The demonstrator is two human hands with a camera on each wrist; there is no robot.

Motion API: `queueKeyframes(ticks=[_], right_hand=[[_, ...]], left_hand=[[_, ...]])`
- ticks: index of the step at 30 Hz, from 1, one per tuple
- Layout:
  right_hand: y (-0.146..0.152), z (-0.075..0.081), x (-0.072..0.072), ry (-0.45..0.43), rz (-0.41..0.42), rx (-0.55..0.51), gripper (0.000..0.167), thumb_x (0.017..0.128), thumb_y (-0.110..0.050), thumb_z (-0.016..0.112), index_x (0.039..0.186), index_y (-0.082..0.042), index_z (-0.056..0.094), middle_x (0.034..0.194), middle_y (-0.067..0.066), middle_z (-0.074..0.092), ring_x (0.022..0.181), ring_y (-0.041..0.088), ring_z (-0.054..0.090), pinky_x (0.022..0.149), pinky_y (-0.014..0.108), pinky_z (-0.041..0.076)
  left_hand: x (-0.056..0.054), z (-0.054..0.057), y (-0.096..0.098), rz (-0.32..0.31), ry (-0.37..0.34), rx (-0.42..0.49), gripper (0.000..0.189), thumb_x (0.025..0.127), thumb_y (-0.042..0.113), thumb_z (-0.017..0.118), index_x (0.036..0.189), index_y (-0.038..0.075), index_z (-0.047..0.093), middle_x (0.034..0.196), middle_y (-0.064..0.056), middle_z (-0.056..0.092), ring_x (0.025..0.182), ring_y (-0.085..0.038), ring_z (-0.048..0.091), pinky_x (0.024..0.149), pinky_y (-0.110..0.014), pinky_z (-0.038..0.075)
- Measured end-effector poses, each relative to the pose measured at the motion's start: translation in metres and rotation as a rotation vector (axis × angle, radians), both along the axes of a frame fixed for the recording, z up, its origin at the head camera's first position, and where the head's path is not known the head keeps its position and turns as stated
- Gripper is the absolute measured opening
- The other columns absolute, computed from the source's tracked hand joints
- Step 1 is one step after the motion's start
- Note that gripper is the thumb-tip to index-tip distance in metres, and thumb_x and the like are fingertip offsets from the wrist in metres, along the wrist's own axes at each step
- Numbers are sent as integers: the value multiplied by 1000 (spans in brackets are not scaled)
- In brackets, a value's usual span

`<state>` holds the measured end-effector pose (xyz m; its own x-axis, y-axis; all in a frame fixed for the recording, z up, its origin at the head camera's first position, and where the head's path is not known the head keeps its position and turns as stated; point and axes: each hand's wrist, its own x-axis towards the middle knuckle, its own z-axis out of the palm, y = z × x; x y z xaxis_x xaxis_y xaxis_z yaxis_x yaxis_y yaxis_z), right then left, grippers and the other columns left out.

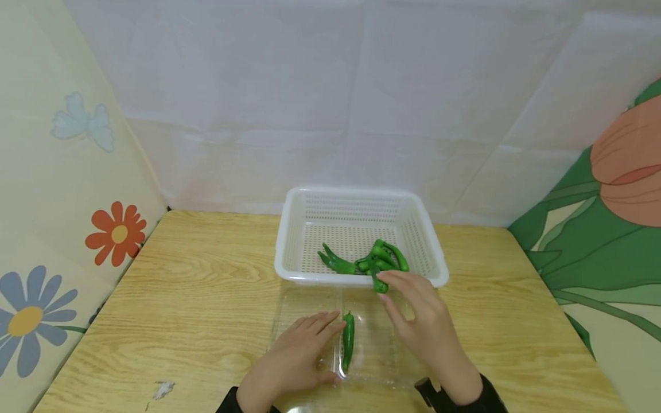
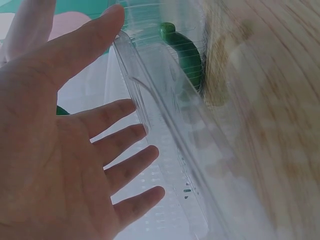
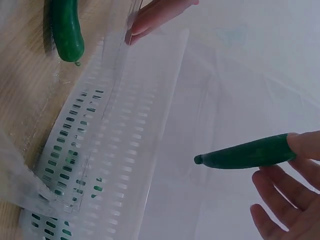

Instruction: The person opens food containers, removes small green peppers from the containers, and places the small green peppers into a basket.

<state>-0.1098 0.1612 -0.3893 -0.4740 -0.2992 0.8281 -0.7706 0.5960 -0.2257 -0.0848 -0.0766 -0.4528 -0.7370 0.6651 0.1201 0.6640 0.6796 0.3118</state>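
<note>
My right hand pinches a green chili pepper by one end, raised at the near rim of the white basket. In the right wrist view the pepper points away from the fingertips. My left hand rests at a clear plastic box, its straight fingers and thumb touching a wall edge. One green pepper lies lengthwise inside the box, right beside the left fingertips. Several more green peppers are in the basket, heaped toward its near right side.
The basket, with perforated walls, stands behind the box near the back of the wooden table. A white cloth hangs behind. Flower-printed panels flank both sides. A whitish worn patch shows on the table at front left.
</note>
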Motion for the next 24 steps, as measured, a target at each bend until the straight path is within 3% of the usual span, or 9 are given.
queueKeyframes(ticks=[6, 11, 17, 24], right_hand=[[6, -3, -5, -59, -65, 8, 42, 102, -35, 52, 113, 3, 68, 111, 17, 69, 100, 34, 64, 106, 19, 39], [16, -8, -10, -134, -155, 93, 32, 93, -20, 64, 115, 3, 67, 113, 18, 68, 103, 35, 63, 102, 35, 46], [25, -12, -21, -100, -213, 125, 35, 79, -2, 76, 113, 4, 67, 110, 20, 68, 99, 38, 63, 88, 52, 51], [31, -19, -28, -135, -273, 184, 39, 74, 3, 82, 111, 3, 69, 107, 21, 69, 98, 39, 64, 85, 54, 52]], left_hand=[[0, 1, 0, 2, 0, -1, 87, 75, 53, 80, 147, 14, 48, 152, -3, 44, 136, -24, 44, 112, -42, 38], [0, 3, 1, 4, -19, -4, 86, 77, 54, 78, 147, 14, 47, 152, -3, 44, 137, -24, 43, 113, -42, 37], [0, 3, 1, 3, -29, -7, 86, 78, 53, 78, 148, 14, 47, 153, -3, 43, 138, -24, 42, 113, -42, 37], [-1, 2, 0, 5, -44, -10, 86, 78, 54, 77, 148, 15, 46, 154, -2, 41, 138, -24, 41, 113, -43, 36]])
